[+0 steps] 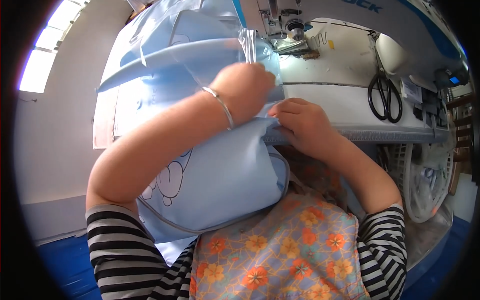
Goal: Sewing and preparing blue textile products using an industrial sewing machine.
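Light blue fabric with a printed cartoon outline and grey piping hangs over the table's front edge toward my lap. My right hand is closed, its thumb and fingers pinching the fabric's edge. Just beyond and to its left, my left hand, with a silver bangle at the wrist, has its fingers curled in by a clear plastic sheet. The sheet gathers into shiny folds above that hand, below the sewing machine's needle area. What exactly the left fingertips grip is partly hidden.
The sewing machine spans the back right of the table. Black-handled scissors lie at the right, beyond a ruler strip along the front edge. More blue fabric is heaped back left. A white plastic basket stands lower right.
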